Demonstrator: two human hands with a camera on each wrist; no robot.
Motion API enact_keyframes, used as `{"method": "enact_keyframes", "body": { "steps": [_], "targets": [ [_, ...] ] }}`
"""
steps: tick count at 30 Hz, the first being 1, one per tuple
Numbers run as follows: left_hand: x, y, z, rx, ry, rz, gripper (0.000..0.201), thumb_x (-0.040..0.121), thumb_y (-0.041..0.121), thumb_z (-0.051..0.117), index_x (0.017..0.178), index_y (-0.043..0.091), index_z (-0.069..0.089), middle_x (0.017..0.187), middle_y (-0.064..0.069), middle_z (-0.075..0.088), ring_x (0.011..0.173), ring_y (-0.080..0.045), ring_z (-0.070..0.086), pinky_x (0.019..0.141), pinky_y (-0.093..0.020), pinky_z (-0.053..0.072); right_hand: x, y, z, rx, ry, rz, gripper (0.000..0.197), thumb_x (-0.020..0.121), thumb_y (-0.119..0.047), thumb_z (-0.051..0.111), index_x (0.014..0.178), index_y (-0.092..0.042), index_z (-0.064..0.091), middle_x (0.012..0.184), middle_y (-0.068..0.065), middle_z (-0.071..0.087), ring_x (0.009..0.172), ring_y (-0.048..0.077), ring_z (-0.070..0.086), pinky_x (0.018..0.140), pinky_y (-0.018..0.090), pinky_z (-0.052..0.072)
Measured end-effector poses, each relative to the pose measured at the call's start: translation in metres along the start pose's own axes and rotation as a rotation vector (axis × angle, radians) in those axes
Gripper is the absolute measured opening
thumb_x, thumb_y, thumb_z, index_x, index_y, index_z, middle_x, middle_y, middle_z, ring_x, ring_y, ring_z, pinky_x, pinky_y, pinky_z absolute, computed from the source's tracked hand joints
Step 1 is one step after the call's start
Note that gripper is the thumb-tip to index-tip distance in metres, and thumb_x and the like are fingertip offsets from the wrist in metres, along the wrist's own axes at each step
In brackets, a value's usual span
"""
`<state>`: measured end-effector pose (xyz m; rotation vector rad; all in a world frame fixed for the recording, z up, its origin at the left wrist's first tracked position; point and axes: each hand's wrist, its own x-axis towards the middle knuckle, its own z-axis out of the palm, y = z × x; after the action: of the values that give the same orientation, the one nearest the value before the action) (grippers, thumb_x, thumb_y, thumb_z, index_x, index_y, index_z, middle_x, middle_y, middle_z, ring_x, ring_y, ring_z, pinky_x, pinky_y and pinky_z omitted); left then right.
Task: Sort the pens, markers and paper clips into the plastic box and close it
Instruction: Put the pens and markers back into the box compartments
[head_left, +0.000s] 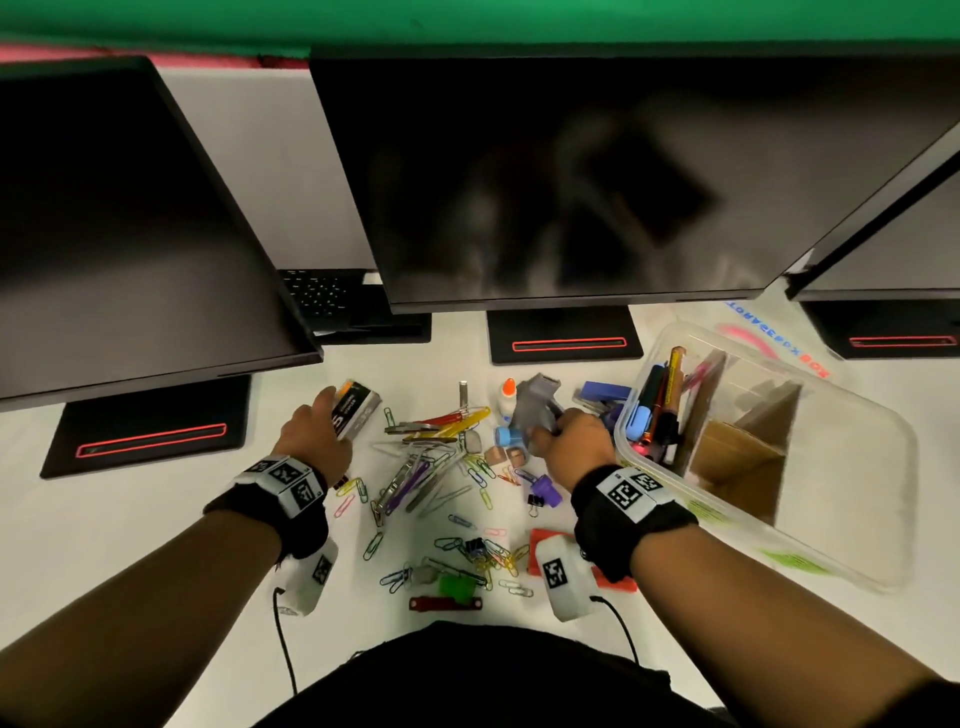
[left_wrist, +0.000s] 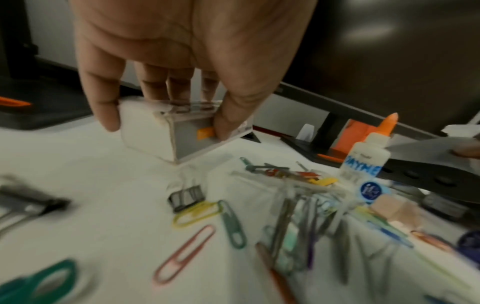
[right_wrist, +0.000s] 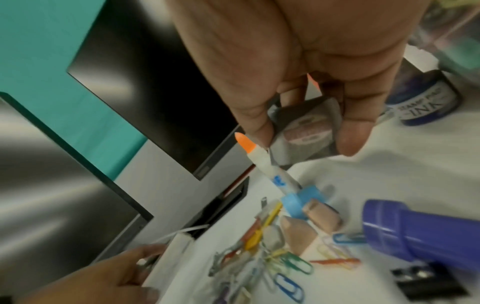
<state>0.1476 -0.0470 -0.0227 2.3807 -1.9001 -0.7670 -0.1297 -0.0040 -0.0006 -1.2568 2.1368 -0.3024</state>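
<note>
Gripping a small white box (left_wrist: 153, 131) with the left hand (head_left: 317, 431) at 10 o'clock, right hand (head_left: 571, 441) pinching a grey block (right_wrist: 306, 131), paper clips (head_left: 467, 551) scattered mid-desk, open plastic box (head_left: 852, 499) at 3 o'clock with pens (head_left: 657, 405) inside.

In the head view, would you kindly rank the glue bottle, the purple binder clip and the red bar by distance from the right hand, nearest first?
From the right hand:
1. Glue bottle, just to its upper left, beyond the fingers.
2. Purple binder clip, a little below the hand toward the person; close to the first.
3. Red bar, at the near edge, plainly farthest.
</note>
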Motion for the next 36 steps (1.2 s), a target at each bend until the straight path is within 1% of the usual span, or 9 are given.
{"method": "enact_keyframes", "body": {
  "steps": [4, 9, 12, 16, 22, 25, 29, 34, 36],
  "targets": [
    [-0.011, 0.027, -0.009, -0.119, 0.051, 0.126, 0.072, 0.082, 0.026, 0.06, 0.144, 0.014, 0.026, 0.128, -0.015, 0.052, 0.119, -0.033, 0.05, 0.101, -0.042, 0.043, -0.015, -0.009, -0.016, 0.191, 0.052, -0.065, 0.031, 0.089, -0.031, 0.059, 0.098, -0.002, 0.059, 0.095, 0.015, 0.064, 0.082, 0.027, 0.061, 0.068, 0.029, 0.046],
    [-0.037, 0.072, -0.02, -0.171, 0.118, 0.39, 0.046, 0.075, 0.024, 0.066, 0.12, 0.019, 0.057, 0.101, -0.006, 0.054, 0.092, -0.019, 0.052, 0.08, -0.025, 0.04, -0.032, -0.007, -0.044, 0.545, 0.124, -0.099, 0.032, 0.082, -0.039, 0.066, 0.071, -0.014, 0.05, 0.091, 0.014, 0.07, 0.085, 0.029, 0.068, 0.079, 0.046, 0.057],
    [-0.057, 0.104, -0.022, -0.22, 0.07, 0.504, 0.05, 0.072, 0.024, 0.071, 0.119, 0.021, 0.055, 0.102, 0.001, 0.05, 0.088, -0.012, 0.048, 0.081, -0.022, 0.039, -0.041, 0.007, -0.08, 0.615, 0.23, -0.109, 0.036, 0.081, -0.04, 0.066, 0.076, -0.008, 0.052, 0.087, 0.016, 0.071, 0.079, 0.03, 0.069, 0.077, 0.046, 0.058],
    [-0.082, 0.147, -0.016, -0.187, -0.072, 0.756, 0.053, 0.072, 0.023, 0.072, 0.121, 0.021, 0.051, 0.112, 0.004, 0.048, 0.095, -0.011, 0.053, 0.083, -0.018, 0.041, -0.04, 0.051, -0.124, 0.637, 0.4, -0.032, 0.038, 0.072, -0.048, 0.068, 0.071, -0.015, 0.05, 0.084, 0.018, 0.07, 0.08, 0.034, 0.069, 0.08, 0.052, 0.055],
    [-0.104, 0.205, 0.003, -0.143, -0.143, 0.928, 0.055, 0.077, 0.026, 0.066, 0.128, 0.02, 0.046, 0.12, 0.003, 0.05, 0.105, -0.009, 0.051, 0.086, -0.02, 0.043, -0.042, 0.117, -0.164, 0.518, 0.587, 0.085, 0.032, 0.079, -0.033, 0.069, 0.066, -0.012, 0.049, 0.076, 0.018, 0.066, 0.075, 0.037, 0.066, 0.074, 0.053, 0.056],
    [-0.108, 0.227, 0.011, -0.149, -0.18, 0.936, 0.054, 0.078, 0.027, 0.065, 0.128, 0.02, 0.044, 0.119, 0.001, 0.054, 0.106, -0.013, 0.054, 0.086, -0.023, 0.045, -0.04, 0.137, -0.175, 0.409, 0.537, 0.156, 0.033, 0.082, -0.033, 0.067, 0.064, -0.012, 0.048, 0.074, 0.015, 0.061, 0.075, 0.038, 0.062, 0.073, 0.046, 0.055],
    [-0.11, 0.244, 0.025, -0.124, -0.3, 0.889, 0.05, 0.082, 0.028, 0.063, 0.127, 0.022, 0.042, 0.116, 0.0, 0.062, 0.102, -0.015, 0.06, 0.082, -0.026, 0.051, -0.032, 0.153, -0.181, 0.177, 0.374, 0.259, 0.031, 0.087, -0.032, 0.06, 0.07, -0.008, 0.05, 0.078, 0.013, 0.056, 0.077, 0.029, 0.052, 0.068, 0.032, 0.037],
    [-0.11, 0.243, 0.034, -0.131, -0.305, 0.869, 0.051, 0.085, 0.028, 0.061, 0.129, 0.023, 0.038, 0.116, 0.0, 0.062, 0.1, -0.014, 0.061, 0.076, -0.022, 0.05, -0.017, 0.165, -0.191, 0.135, 0.17, 0.423, 0.03, 0.087, -0.03, 0.055, 0.073, -0.004, 0.056, 0.068, 0.011, 0.06, 0.062, 0.028, 0.061, 0.051, 0.03, 0.048],
    [-0.11, 0.243, 0.037, -0.151, -0.297, 0.868, 0.051, 0.085, 0.028, 0.061, 0.13, 0.023, 0.038, 0.115, 0.0, 0.063, 0.099, -0.014, 0.062, 0.078, -0.024, 0.051, -0.011, 0.167, -0.191, 0.109, 0.113, 0.418, 0.027, 0.087, -0.027, 0.059, 0.07, -0.008, 0.052, 0.076, 0.01, 0.061, 0.066, 0.027, 0.063, 0.058, 0.03, 0.051]
  ]
}}
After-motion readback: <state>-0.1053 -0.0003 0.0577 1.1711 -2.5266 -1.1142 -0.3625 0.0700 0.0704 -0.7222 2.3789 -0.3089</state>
